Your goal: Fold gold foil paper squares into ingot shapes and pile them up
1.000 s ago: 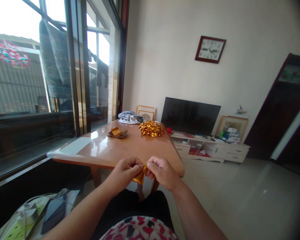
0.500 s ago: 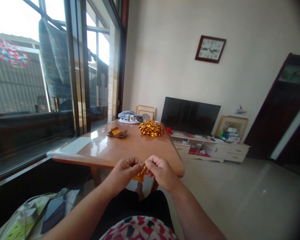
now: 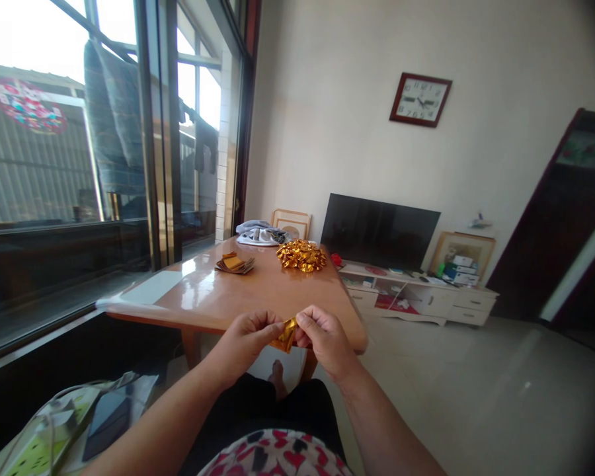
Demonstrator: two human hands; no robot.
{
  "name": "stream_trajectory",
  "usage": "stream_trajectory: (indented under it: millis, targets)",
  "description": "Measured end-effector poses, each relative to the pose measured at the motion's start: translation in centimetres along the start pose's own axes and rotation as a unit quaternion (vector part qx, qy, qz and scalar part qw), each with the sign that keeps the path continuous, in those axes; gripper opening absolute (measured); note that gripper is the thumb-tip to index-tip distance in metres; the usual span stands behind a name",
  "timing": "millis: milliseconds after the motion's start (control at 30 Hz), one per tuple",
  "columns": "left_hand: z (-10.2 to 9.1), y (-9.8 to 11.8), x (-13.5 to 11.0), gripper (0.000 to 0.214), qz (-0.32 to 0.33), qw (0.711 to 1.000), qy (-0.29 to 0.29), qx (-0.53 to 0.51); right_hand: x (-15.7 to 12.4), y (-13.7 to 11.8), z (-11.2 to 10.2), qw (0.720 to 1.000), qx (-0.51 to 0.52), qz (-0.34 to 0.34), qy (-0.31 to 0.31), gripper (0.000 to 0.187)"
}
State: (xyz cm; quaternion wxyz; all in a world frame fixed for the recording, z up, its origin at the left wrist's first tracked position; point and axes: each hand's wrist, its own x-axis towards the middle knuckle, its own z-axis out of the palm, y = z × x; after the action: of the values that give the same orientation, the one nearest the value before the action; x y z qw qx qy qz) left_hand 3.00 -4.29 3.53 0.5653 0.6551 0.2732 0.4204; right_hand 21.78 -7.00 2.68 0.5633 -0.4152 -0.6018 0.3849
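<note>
A small folded piece of gold foil (image 3: pixel 287 336) is pinched between my left hand (image 3: pixel 250 342) and my right hand (image 3: pixel 326 342), held above my lap just in front of the table edge. Both hands' fingertips press on it, and part of it is hidden behind them. On the glossy wooden table (image 3: pixel 272 294) lies a stack of gold and brown foil squares (image 3: pixel 235 264). Beyond it sits a crumpled mass of gold foil pieces (image 3: pixel 301 256), well out of reach of my hands.
A folded cloth bundle (image 3: pixel 259 233) lies at the table's far end. A large window (image 3: pixel 79 165) runs along the left side. A black screen (image 3: pixel 379 229) stands on a low white cabinet (image 3: pixel 416 294). Low at left, a dark phone (image 3: pixel 108 420) lies among papers and cables.
The foil piece has turned and risen slightly between my fingers. My right hand has moved a little up and to the right. The whole view has shifted slightly.
</note>
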Motion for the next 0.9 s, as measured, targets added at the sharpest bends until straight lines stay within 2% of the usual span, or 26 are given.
stream_trajectory:
  millis: [100, 233, 400, 633, 767, 833, 900]
  targets:
    - [-0.1, -0.3, 0.1, 0.03, 0.003, 1.0, 0.003, 0.02, 0.0, -0.1, 0.0, 1.0, 0.007, 0.015, -0.006, 0.037]
    - [0.0, -0.4, 0.3, 0.031, 0.01, 0.998, 0.018, 0.052, 0.0, -0.1, 0.0, 0.999, -0.032, -0.017, -0.018, 0.037]
    - [0.0, 0.1, 0.2, 0.03, 0.01, 1.0, -0.004, -0.011, 0.1, 0.1, -0.2, 0.999, -0.03, -0.032, 0.027, 0.037]
    - [-0.4, 0.2, -0.1, 0.03, 0.015, 0.998, 0.029, -0.049, 0.2, 0.1, 0.0, 0.997, -0.012, -0.044, 0.065, 0.036]
    - [-1.0, -0.4, 0.1, 0.029, 0.04, 0.998, 0.035, 0.023, 0.5, 0.4, 0.0, 0.998, -0.018, -0.028, 0.058, 0.036]
    - [-1.4, -0.6, 0.2, 0.029, 0.057, 0.993, 0.053, 0.094, 0.6, 0.2, 0.0, 0.994, -0.068, -0.063, 0.065, 0.034]
    - [-1.8, -0.8, 0.2, 0.027, 0.075, 0.984, 0.064, 0.15, 0.6, -0.4, 0.1, 0.977, -0.155, -0.127, 0.065, 0.034]
